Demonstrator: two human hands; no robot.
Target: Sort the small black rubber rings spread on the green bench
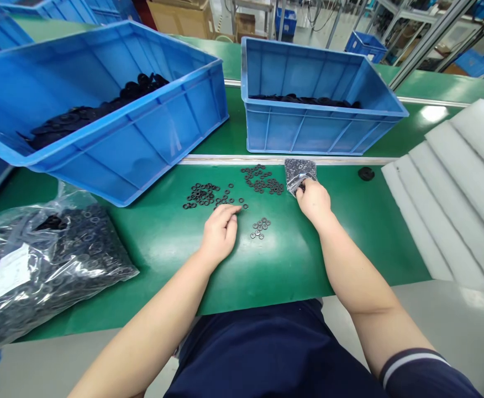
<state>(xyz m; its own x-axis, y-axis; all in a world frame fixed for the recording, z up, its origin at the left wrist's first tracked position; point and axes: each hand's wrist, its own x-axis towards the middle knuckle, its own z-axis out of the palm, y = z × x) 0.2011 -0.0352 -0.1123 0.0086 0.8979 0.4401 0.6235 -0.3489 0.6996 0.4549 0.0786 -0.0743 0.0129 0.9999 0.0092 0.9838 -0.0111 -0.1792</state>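
Note:
My left hand (220, 233) rests low over the green tabletop, its index finger stretched out beside a loose black ring (245, 206). Just beyond it lies a scattered group of small black rings (203, 194). A second group of rings (262, 181) spreads farther back, and a smaller cluster (261, 228) sits to the right of this hand. My right hand (314, 202) has its fingers bent into the mouth of a small clear bag (300, 167) full of little dark parts. What those fingertips hold is hidden.
Two blue bins (175, 116) (308, 130) with black parts stand at the back. A large clear bag of rings (80, 249) lies on the left. White foam sheets (445, 193) lean at the right, near a black round part (366, 174).

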